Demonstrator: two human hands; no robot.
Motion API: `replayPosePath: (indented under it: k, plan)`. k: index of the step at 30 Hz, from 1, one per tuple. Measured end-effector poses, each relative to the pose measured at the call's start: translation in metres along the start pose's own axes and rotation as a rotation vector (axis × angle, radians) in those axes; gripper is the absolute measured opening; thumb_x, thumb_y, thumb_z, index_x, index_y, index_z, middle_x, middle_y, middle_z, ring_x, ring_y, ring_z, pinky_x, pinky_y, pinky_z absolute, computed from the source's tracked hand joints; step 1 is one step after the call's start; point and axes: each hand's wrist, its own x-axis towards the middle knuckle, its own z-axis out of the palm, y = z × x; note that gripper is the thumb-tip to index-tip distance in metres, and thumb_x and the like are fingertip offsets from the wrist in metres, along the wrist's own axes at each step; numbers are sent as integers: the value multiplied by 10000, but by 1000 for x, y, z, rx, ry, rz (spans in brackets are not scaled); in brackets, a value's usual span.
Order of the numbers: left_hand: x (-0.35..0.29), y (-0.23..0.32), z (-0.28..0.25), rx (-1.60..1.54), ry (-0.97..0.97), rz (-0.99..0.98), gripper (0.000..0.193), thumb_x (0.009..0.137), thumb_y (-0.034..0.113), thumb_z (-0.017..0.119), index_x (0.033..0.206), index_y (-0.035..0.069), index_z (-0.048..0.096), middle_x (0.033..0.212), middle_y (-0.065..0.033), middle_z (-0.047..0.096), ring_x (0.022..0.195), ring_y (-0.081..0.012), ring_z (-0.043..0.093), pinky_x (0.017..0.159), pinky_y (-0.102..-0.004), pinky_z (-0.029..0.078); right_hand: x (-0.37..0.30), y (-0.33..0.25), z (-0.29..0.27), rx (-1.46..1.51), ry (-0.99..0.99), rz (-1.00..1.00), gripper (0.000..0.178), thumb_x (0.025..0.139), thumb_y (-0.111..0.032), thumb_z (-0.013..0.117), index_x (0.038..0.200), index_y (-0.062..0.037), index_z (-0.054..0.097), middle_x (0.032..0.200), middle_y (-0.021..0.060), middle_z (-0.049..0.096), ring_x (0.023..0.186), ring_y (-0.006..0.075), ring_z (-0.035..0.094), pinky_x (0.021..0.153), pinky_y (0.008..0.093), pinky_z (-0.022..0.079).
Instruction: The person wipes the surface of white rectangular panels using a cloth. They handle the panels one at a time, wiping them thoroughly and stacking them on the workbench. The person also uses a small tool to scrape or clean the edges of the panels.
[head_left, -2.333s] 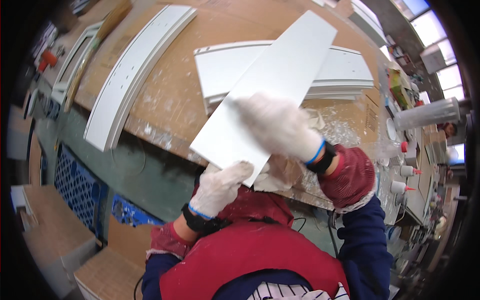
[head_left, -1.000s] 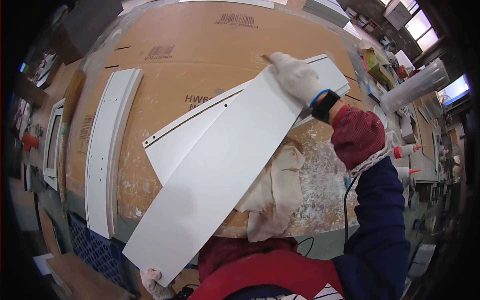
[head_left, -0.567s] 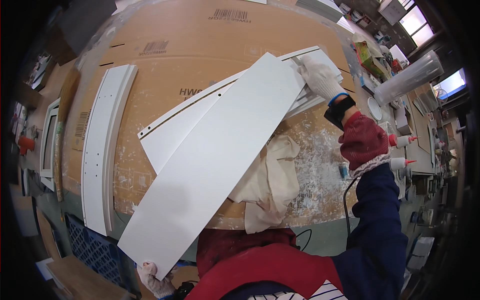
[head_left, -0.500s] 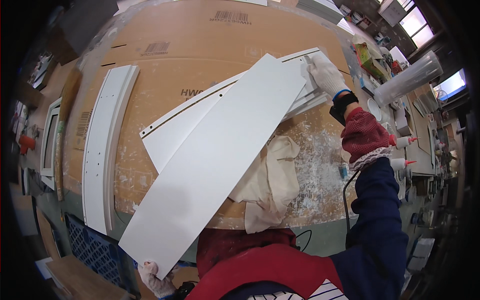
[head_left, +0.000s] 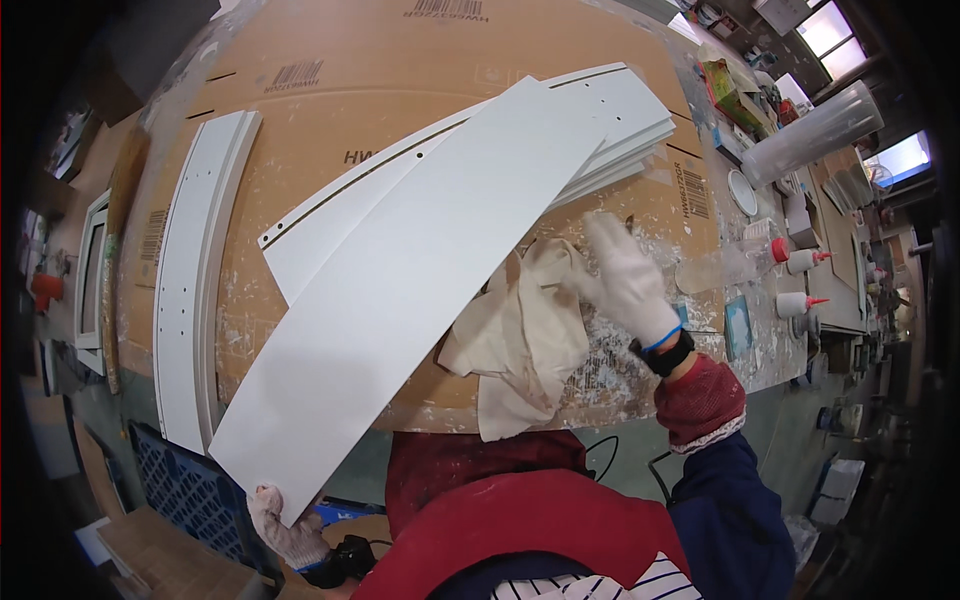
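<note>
A long white board (head_left: 390,280) lies slanted over a stack of white panels (head_left: 630,105). My gloved left hand (head_left: 283,525) grips its near left end, thumb on top, fingers hidden below. At the table's right, my gloved right hand (head_left: 628,275) hovers beside a crumpled beige cloth (head_left: 530,335), fingers stretched out and somewhat blurred, with nothing visible in it. Whether its fingertips touch the cloth I cannot tell. The panel under the board shows a dark groove and small holes along its edge.
Cardboard (head_left: 380,80) covers the worktable. More white drilled panels (head_left: 190,280) lie stacked at the left, beside a long brush (head_left: 122,220). Bottles with red tips (head_left: 795,303), a clear plastic roll (head_left: 815,130) and a white lid (head_left: 742,192) line the right side. A blue crate (head_left: 185,495) stands below left.
My right hand has left the far right end of the panel stack and come back toward the cloth. My left hand keeps its hold on the board. The view has shifted slightly.
</note>
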Motion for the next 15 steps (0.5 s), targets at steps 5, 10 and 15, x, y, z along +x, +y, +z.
replayPosePath:
  k: [5,10,15]
  plan:
    - [21,-18,-44,281,-76,226,417,873,118,557,1265,-4,484,1173,-204,544,911,-246,636,614,-278,571,-7,-75,25,-19,-217,-404,555,824,-377,637,1283,-97,499,1094,133,577,1020,326,577,852,415,484]
    - [31,-27,-42,809,-168,828,376,903,207,596,1177,-16,467,970,-165,573,646,-218,613,471,-265,504,-5,-63,31,179,-483,-394,373,845,-271,619,1178,-106,585,933,113,613,869,281,620,798,381,496]
    - [36,-37,-81,827,-199,639,520,828,29,569,1337,5,467,1300,-217,454,1000,-294,612,667,-312,590,39,-63,-59,636,12,-120,290,779,-127,688,1060,-75,645,916,111,632,795,281,618,753,358,506]
